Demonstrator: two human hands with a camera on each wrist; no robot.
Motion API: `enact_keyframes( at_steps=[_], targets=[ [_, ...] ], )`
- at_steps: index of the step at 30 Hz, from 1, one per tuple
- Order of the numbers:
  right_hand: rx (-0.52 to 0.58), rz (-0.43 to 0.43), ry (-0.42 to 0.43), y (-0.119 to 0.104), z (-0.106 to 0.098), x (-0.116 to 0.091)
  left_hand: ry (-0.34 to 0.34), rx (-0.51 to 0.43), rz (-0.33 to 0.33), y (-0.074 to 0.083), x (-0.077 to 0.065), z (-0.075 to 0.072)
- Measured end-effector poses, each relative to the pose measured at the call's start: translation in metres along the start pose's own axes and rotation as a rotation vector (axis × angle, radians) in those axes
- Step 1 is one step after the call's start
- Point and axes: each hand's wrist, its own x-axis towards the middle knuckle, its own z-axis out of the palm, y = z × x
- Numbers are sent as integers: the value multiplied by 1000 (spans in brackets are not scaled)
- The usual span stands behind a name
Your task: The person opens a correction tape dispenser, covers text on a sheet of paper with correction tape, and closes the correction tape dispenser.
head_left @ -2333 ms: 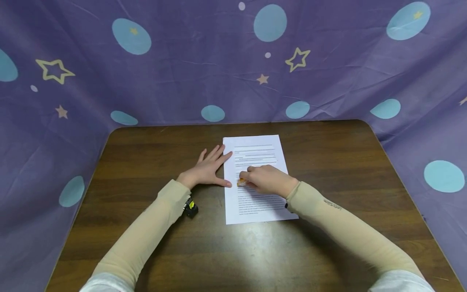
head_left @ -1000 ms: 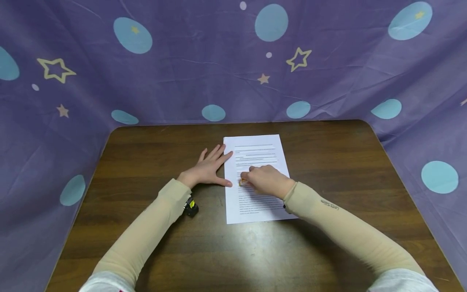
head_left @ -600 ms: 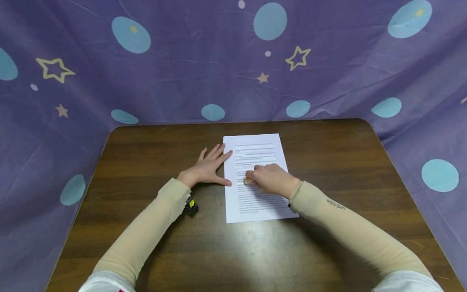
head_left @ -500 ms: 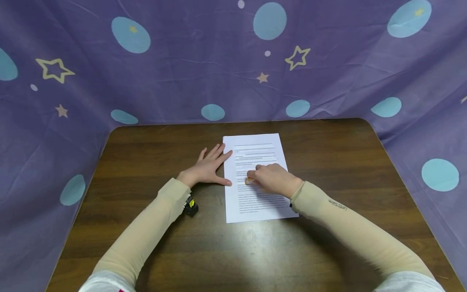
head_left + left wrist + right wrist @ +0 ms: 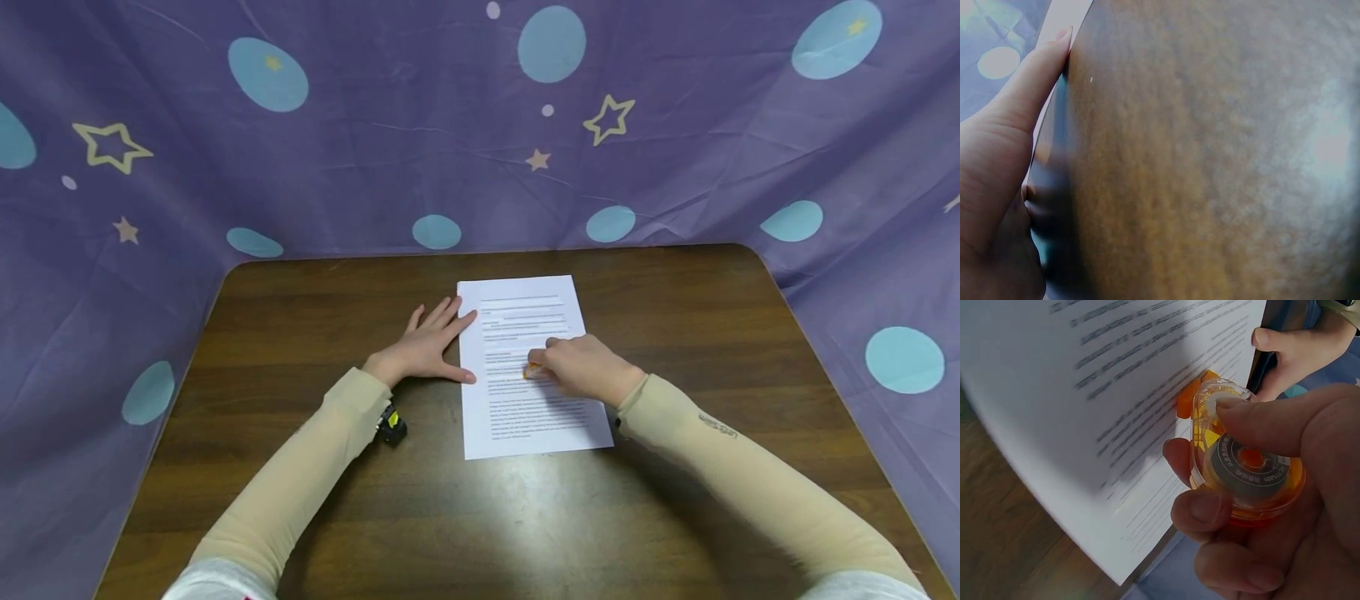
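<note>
Through the head camera we look forward and down across the table, taking in the left hand, the right hand, the printed sheet and the purple curtain beyond. The left wrist camera sets us close beside its hand, facing mostly blurred table, the sheet a strip at upper left. From the right wrist we see the tape dispenser close up, the sheet slanting behind. All three views share the sheet and left hand.
</note>
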Motion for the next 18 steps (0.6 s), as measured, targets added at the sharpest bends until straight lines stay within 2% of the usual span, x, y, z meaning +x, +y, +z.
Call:
enact_keyframes(
  at_steps=[18],
  targets=[
    [23, 66, 6, 23, -1, -26, 24, -38, 23, -14, 8, 14]
  ],
)
